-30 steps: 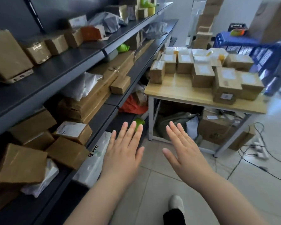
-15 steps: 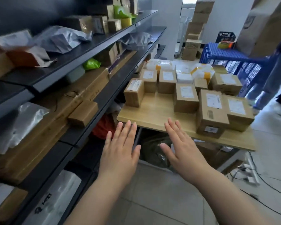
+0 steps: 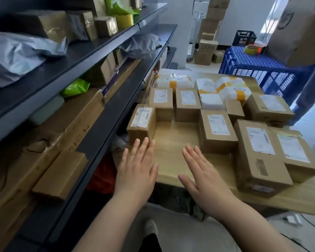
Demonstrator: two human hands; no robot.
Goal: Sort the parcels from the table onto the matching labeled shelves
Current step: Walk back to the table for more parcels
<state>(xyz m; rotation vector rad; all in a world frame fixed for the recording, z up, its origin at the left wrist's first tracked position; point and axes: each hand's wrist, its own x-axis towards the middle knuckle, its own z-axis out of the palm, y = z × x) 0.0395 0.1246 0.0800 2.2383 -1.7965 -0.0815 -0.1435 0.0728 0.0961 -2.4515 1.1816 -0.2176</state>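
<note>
A tall dark metal shelving rack (image 3: 102,135) fills the left side, its shelves loaded with brown boxes, long flat cartons and grey plastic mailers. Beside it stands the light wooden desk (image 3: 173,142), its back and right covered with parcels not yet sorted. Beyond the desk sits a blue perforated plastic crate (image 3: 253,64). The largest brown cardboard parcel (image 3: 258,160) lies at the desk's front right, a white label on top, touching a similar one on its right. At the back lie white padded parcels (image 3: 224,88) bound with yellow tape. A small brown labelled box (image 3: 141,122) stands at the desk's left edge, just beside the rack. The left hand (image 3: 136,171) hovers just before that box — fingers straight, grip open, holding nothing; whether the fingertips touch it cannot be told. The right hand (image 3: 202,175) is flat over the bare desk front — grip likewise open and empty.
</note>
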